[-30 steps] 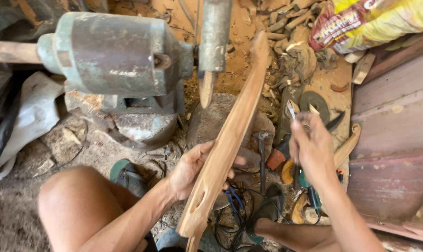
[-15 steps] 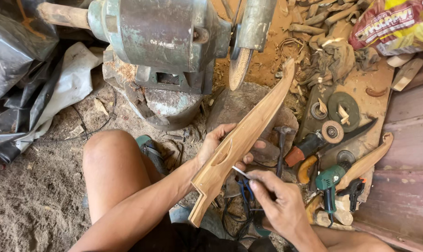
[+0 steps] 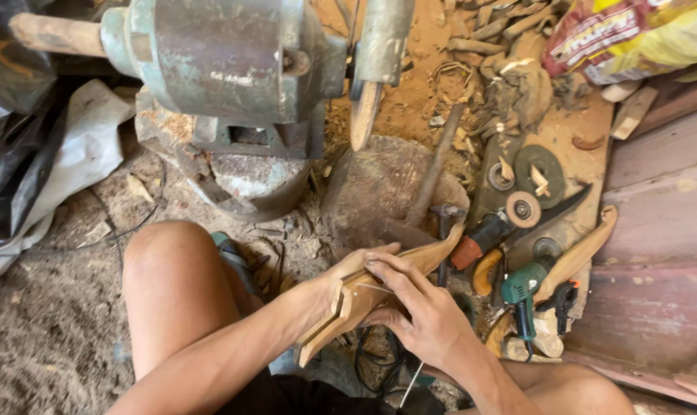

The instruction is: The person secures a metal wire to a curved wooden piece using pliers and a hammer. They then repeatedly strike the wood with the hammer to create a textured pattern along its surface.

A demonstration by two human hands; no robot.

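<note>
A long carved wooden piece [image 3: 433, 257] lies slanted across my lap, its curved tip pointing up and right. My left hand [image 3: 345, 280] grips it from below near its middle. My right hand [image 3: 418, 311] rests on top of the wood and pinches a thin metal rod [image 3: 375, 289] against its surface. My bare left knee [image 3: 168, 269] is just left of the hands.
A green bench grinder [image 3: 225, 54] with a belt arm [image 3: 379, 46] stands at the top on a stone base. A hammer [image 3: 433, 177], an angle grinder [image 3: 494, 227], a green drill [image 3: 521, 296], grinding discs [image 3: 539, 165] and carved wood pieces [image 3: 579, 253] lie to the right.
The wooden piece has been lowered from upright toward my lap. My right hand came from the tools on the right with the thin rod and now sits on the wood.
</note>
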